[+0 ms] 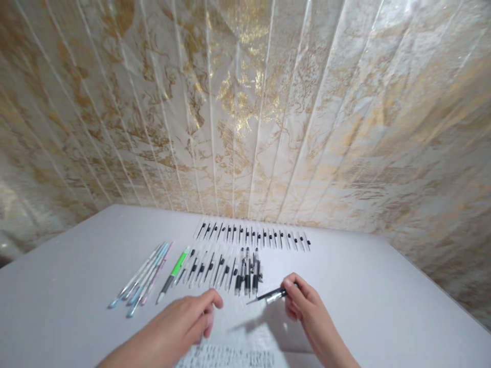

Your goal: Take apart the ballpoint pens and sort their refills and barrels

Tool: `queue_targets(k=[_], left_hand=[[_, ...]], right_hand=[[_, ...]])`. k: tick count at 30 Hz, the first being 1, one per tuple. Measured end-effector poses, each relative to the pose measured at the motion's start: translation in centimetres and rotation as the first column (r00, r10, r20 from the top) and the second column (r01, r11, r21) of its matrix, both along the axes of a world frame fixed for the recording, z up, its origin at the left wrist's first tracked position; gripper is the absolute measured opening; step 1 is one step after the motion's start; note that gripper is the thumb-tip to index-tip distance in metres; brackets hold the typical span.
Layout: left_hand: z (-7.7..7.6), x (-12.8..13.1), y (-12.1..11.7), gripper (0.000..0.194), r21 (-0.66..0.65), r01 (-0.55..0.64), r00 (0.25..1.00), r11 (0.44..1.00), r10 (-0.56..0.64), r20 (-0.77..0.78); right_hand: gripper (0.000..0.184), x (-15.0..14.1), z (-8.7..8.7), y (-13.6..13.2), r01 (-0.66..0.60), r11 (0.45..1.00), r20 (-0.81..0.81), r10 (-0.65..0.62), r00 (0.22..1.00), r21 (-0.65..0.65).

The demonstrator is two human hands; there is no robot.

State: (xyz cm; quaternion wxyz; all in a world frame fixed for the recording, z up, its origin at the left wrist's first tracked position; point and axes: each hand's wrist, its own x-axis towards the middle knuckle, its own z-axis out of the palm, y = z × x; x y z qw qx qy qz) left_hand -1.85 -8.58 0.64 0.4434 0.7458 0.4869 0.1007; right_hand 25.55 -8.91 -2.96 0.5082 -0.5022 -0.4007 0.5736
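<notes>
My right hand point(305, 301) is closed on a slim black pen point(274, 294), its thin tip pointing left over the white table. A clear, shiny part lies alongside the pen's dark length; whether it is separate I cannot tell. My left hand point(187, 317) hovers left of it with loosely bent fingers and nothing visible in them. Beyond the hands, several clear pens with black parts point(210, 268) lie side by side. At that row's right end are thicker black-gripped pens point(247, 276), and at its left a green and grey pen point(174, 273).
A fan of pale blue, white and pink pens point(148, 281) lies at the left. Farther back runs a long row of clear pens or caps point(253, 235). Handwritten paper point(230, 356) is at the near edge of the white table point(345, 266). A gold-patterned curtain point(245, 102) hangs behind.
</notes>
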Motion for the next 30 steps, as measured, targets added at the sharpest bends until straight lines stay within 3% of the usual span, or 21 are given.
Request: queue_targets(k=[3, 7, 15, 21, 27, 30], left_hand=[[0.5, -3.0, 2.7, 0.023, 0.269, -0.171, 0.957, 0.948, 0.225, -0.185], [-0.3, -5.2, 5.0, 0.016, 0.378, -0.303, 0.884, 0.875, 0.406, -0.233], [-2.4, -6.5, 4.9, 0.012, 0.407, -0.291, 0.865, 0.866, 0.419, -0.274], [-2.0, -8.1, 5.4, 0.015, 0.475, -0.293, 0.785, 0.83, 0.493, -0.376], [-1.8, -6.9, 5.8, 0.012, 0.448, -0.252, 0.867, 0.858, 0.405, -0.289], [-2.1, -6.1, 7.0, 0.013, 0.464, -0.233, 0.85, 0.855, 0.411, -0.33]], right_hand=[[0.045, 1.5, 0.7, 0.5, 0.047, 0.999, -0.01, -0.047, 0.999, 0.001], [0.047, 1.0, 0.5, 0.7, -0.096, 0.994, 0.011, 0.097, 0.995, -0.057], [0.049, -3.0, 0.9, 1.4, -0.252, 0.967, 0.138, 0.256, 0.957, -0.049], [0.041, -4.6, 2.6, 1.8, -0.365, 0.929, 0.236, 0.367, 0.9, -0.052], [0.025, -6.7, 3.3, 4.2, -0.441, 0.897, 0.31, 0.431, 0.847, -0.042], [0.016, -8.4, 3.9, 6.3, -0.507, 0.858, 0.388, 0.496, 0.777, -0.081]])
